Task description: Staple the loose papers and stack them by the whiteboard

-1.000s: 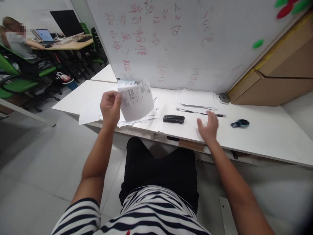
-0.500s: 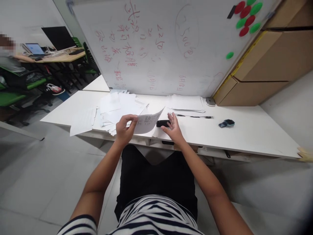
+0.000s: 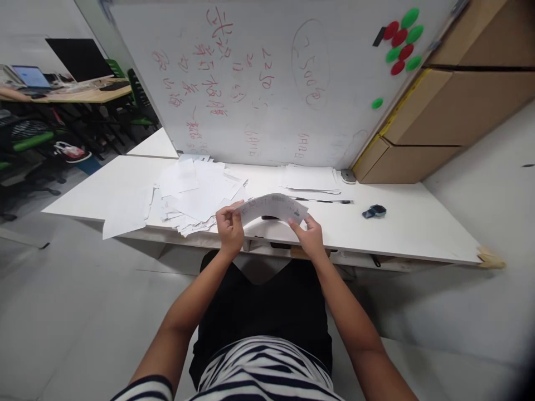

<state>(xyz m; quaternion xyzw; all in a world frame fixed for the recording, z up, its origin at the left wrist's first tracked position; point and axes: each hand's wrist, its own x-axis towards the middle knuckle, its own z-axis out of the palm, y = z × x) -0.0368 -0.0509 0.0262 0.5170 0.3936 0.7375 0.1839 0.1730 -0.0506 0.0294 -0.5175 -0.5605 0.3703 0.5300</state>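
Both hands (image 3: 230, 229) pinch a bowed printed sheet (image 3: 273, 205) before a whiteboard (image 3: 351, 61) reading "2250" in red

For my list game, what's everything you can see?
Desk: one, white, ahead
Whiteboard: one, white, at desk's back
Round magnets: nine, red or green, whiteboard
Held paper: sheets uncountable, white, view's centre
Loose papers: many, white, desk's left
Paper stack: one, white, near whiteboard
Stapler: one, black, partly behind held paper
Thin strip: one, blackish, mid-desk
Watch-like item: one, dark blue, desk's right
Cardboard boxes: three visible, brown, right
Monitor: one, black, far left
Laptop: one, bluish screen, left
Chairs: uncountable, green-black, left
Bucket: one, blue, floor
Left hand, right hand: one each, bare, holding paper
Trousers: one, black, lap
Striped top: one, navy-white, bottom
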